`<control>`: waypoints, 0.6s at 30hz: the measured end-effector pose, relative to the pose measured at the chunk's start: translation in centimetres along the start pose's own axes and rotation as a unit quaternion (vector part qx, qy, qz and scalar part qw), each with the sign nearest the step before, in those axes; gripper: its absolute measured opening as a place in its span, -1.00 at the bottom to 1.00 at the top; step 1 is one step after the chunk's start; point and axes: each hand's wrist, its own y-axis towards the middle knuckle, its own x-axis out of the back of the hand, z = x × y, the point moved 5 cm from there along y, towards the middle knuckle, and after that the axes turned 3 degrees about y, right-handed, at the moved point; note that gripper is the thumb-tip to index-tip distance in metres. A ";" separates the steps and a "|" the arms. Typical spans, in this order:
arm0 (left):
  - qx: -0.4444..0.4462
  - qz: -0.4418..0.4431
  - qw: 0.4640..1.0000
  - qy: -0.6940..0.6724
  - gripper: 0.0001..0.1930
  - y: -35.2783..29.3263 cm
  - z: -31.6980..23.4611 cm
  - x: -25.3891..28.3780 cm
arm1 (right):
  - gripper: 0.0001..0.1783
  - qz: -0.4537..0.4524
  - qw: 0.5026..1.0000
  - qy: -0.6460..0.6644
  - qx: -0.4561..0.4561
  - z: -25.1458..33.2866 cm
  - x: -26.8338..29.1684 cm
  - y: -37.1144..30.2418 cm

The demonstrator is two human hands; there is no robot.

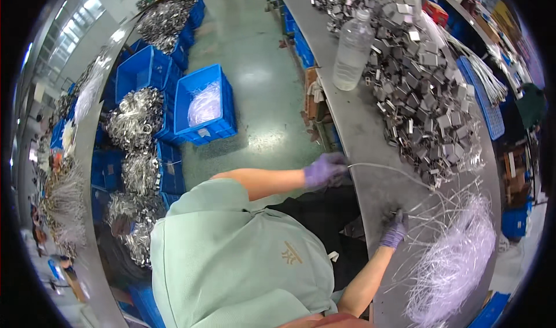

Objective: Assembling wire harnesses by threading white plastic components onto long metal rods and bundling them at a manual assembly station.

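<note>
My left hand [325,170], in a purple glove, is closed at the table's near edge on one end of a thin clear cord [385,165]. The cord arcs across the table toward a small piece at the edge of the metal pile. My right hand [395,229], also gloved in purple with darkened fingertips, is pinched close to the tabletop. Whatever small thing its fingers hold is too small to make out. Beside it, loose ends fan out from a large tangled bundle of clear cords [452,264].
Small grey metal pieces [414,79] are heaped along the grey table [370,137]. A clear bottle of liquid [353,50] stands by the heap. Behind, blue crates [223,125] sit on the green floor [255,90], near bundled silvery parts [136,119]. A blue tray [480,99] lies beyond the heap.
</note>
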 end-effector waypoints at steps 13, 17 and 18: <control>0.091 -0.002 0.994 -0.053 -0.70 -5.3 6.5 8.5 | -0.58 -0.042 0.956 0.057 0.284 5.8 10.9 7.4; 0.088 -0.054 0.994 -0.046 -0.68 -5.9 7.2 9.9 | -0.53 -0.148 0.953 0.168 0.203 14.1 2.6 0.2; 0.088 -0.054 0.994 -0.046 -0.68 -5.9 7.2 10.0 | -0.51 -0.180 0.946 0.170 0.209 14.7 2.7 -0.3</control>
